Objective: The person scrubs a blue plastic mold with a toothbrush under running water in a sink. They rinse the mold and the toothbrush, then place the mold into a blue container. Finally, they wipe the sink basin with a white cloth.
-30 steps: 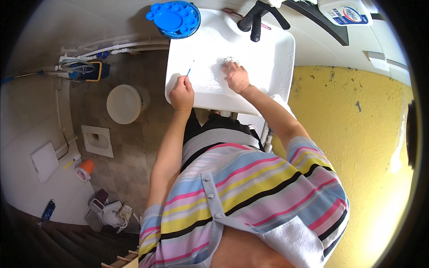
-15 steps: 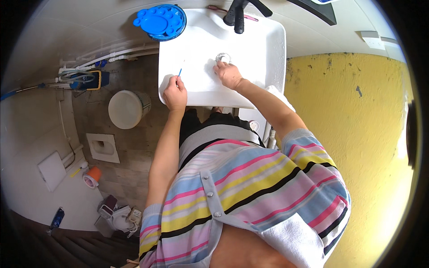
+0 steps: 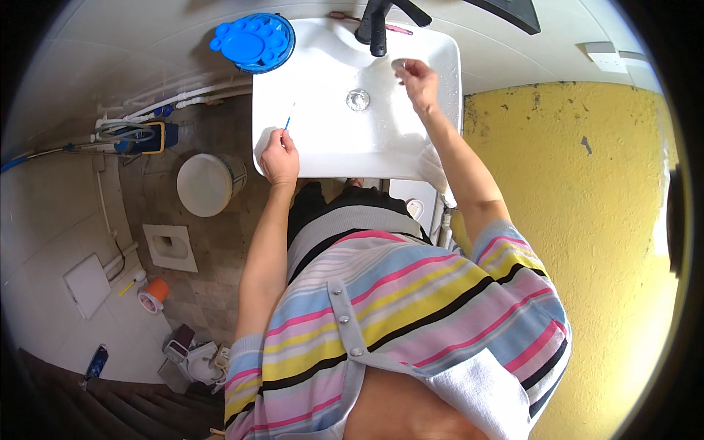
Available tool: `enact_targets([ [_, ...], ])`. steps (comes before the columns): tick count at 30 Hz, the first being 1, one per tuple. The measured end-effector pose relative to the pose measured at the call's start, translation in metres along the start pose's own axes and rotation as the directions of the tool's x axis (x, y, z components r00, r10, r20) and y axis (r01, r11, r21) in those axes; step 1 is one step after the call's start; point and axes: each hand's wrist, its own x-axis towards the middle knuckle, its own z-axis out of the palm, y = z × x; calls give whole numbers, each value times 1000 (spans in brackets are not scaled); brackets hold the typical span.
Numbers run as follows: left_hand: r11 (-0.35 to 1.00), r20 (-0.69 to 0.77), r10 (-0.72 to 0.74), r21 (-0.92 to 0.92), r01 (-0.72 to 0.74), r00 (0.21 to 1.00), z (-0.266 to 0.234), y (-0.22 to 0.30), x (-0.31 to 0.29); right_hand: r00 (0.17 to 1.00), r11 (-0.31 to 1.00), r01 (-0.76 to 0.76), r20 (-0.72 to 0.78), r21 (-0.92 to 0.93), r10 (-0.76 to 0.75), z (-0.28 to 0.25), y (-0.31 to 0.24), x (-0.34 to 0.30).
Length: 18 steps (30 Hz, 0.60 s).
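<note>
A white washbasin lies in front of me. Over its left front rim, my left hand is closed around a thin blue paintbrush, whose pale end points away from me. My right hand pinches a small round drain plug above the basin's far right part, just right of the faucet. The metal drain sits uncovered in the basin's middle. At the far left corner rests a blue paint palette with round wells, on top of a dark round container.
A black faucet stands at the basin's back, with a pink toothbrush-like stick behind it. White cloth hangs over the right front rim. A white bucket stands on the floor at left; a yellow wall rises at right.
My right hand has lifted the plug out of the drain and carried it right and away, beside the faucet. My left hand keeps its grip on the paintbrush. The view has shifted slightly.
</note>
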Motion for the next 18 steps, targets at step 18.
enact_targets([
  [18, 1000, -29, 18, -15, -19, 999, -1, 1, 0, 897, 826, 436, 98, -358, -431, 34, -51, 67],
])
